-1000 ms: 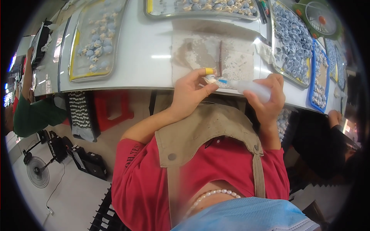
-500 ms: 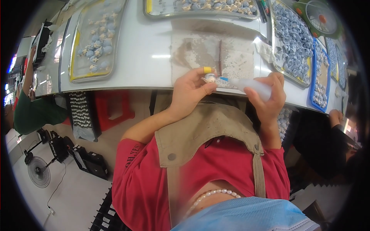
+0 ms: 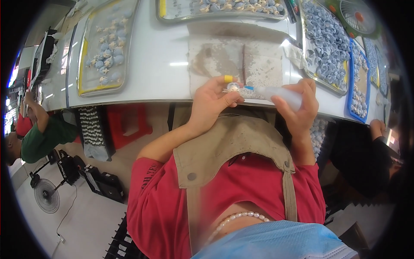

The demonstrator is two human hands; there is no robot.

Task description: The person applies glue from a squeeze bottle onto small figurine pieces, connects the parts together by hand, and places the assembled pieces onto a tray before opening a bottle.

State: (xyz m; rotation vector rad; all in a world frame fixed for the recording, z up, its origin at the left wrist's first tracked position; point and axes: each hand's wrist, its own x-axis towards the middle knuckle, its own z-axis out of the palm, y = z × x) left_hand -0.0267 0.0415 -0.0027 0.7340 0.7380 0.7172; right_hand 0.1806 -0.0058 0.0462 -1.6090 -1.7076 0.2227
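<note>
Between the thumb and fingers of my left hand (image 3: pixel 212 98) is a small figurine (image 3: pixel 233 87), cream with a pale blue-grey top. Yellow tape is wrapped round one finger of that hand. My right hand (image 3: pixel 302 101) grips a translucent white squeeze bottle (image 3: pixel 286 96), tilted so its blue nozzle tip (image 3: pixel 249 87) points left at the figurine. A small gap seems to lie between tip and figurine, though touching cannot be ruled out. Under both hands lies a stained, whitish work sheet (image 3: pixel 258 64) with a thin dark brown stick (image 3: pixel 243 64) on it.
Trays of similar small figures stand at the left (image 3: pixel 80 64) and far side (image 3: pixel 215 19). A tray of blue-grey cup-shaped pieces (image 3: pixel 325 43) and a blue tray (image 3: pixel 352 82) are at the right. A green fan (image 3: pixel 358 19) stands far right. Co-workers sit at both sides.
The figurine has turned slightly in my left fingers, its face now more toward me. My right hand and bottle have barely moved. At the left, the co-worker in green has shifted.
</note>
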